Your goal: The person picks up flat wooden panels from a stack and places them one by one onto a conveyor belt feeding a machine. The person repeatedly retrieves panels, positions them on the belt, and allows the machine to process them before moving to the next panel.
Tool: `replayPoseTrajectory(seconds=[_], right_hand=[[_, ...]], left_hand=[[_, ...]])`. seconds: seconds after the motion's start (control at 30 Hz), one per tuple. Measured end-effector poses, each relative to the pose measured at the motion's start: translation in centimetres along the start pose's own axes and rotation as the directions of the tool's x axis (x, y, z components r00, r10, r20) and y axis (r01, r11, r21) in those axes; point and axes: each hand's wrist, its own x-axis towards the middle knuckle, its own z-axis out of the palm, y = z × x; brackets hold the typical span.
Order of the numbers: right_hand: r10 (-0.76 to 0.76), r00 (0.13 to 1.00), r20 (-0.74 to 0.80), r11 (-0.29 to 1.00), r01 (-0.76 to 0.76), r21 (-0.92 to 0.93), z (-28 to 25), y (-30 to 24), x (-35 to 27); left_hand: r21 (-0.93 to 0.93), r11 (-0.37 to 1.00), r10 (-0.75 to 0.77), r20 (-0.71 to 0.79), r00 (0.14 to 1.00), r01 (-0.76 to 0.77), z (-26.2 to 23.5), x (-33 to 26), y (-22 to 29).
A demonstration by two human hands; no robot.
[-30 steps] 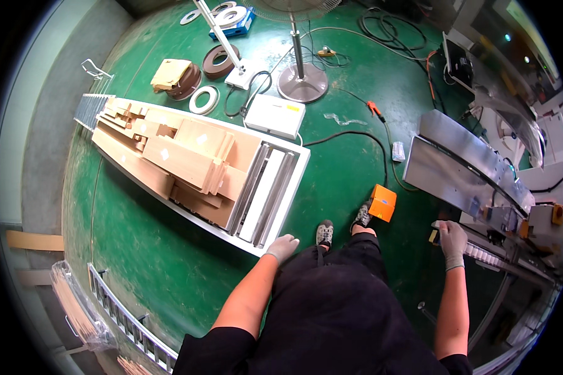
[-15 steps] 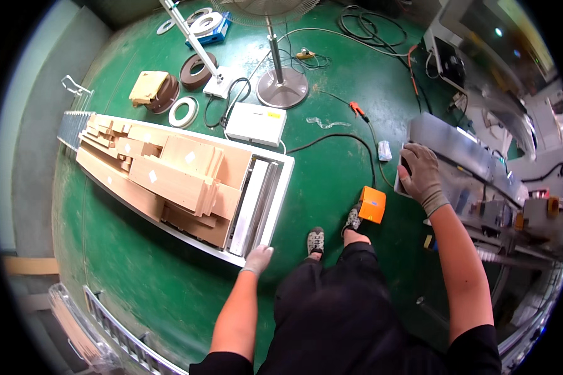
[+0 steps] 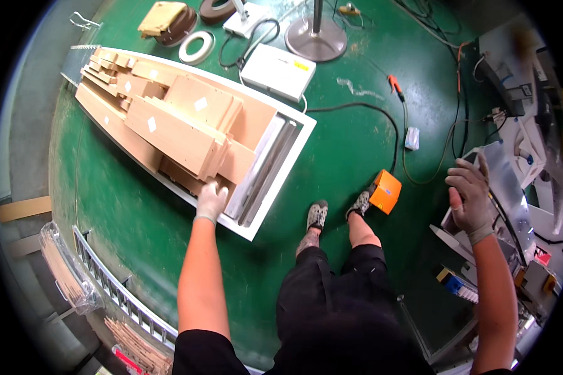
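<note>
My left hand [image 3: 212,201], in a pale glove, is at the near edge of a long white-framed conveyor [image 3: 247,232]. Its fingers are curled beside the end of the stacked wood-coloured panels [image 3: 176,138]; whether they grip anything is hidden. White diamond-shaped labels mark several of these panels. To the right, my gloved right hand [image 3: 469,199] hovers by the metal top [image 3: 505,169] of a machine. Its fingers are loosely bent with the thumb apart, and nothing shows in it.
An orange foot pedal cover [image 3: 386,191] lies by my right shoe, its black cable crossing the green floor. A white box [image 3: 279,72] and a fan's round base [image 3: 316,39] stand beyond the conveyor. Banding rolls [image 3: 197,47] lie behind; a metal rail [image 3: 119,284] runs lower left.
My left hand has moved left from the conveyor corner to the panels. My right hand has come off the machine's edge, with fingers spread more. The view has shifted, showing the panels larger.
</note>
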Motion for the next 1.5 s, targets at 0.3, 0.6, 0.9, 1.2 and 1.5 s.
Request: replayPoseTrajectory(seconds=[0.3, 0.6, 0.9, 1.2, 1.5], right_hand=[[0.022, 0.984, 0.175, 0.99, 0.003, -0.138, -1.2, -0.2, 1.5], [0.042, 0.951, 0.306, 0.983, 0.014, -0.181, -1.6, -0.3, 1.8], [0.056, 0.975, 0.214, 0.989, -0.025, -0.144, -1.8, -0.7, 2.8], [0.076, 0.99, 0.12, 0.995, -0.068, -0.073, -1.6, -0.6, 3.2], [0.076, 0.993, 0.089, 0.997, -0.075, -0.018, -1.7, -0.2, 3.4]], left_hand=[[0.256, 0.962, -0.062, -0.146, 0.987, 0.099, -3.4, 9.1, 0.3], [0.394, 0.911, -0.143, 0.025, 0.989, 0.121, -3.4, 12.3, 2.1], [0.393, 0.919, -0.061, 0.166, 0.984, -0.01, -3.9, 9.0, 3.9], [0.482, 0.874, -0.063, 0.245, 0.968, -0.065, -2.6, 7.2, 6.3], [0.571, 0.815, -0.114, 0.328, 0.938, -0.1, 0.3, 6.6, 7.2]])
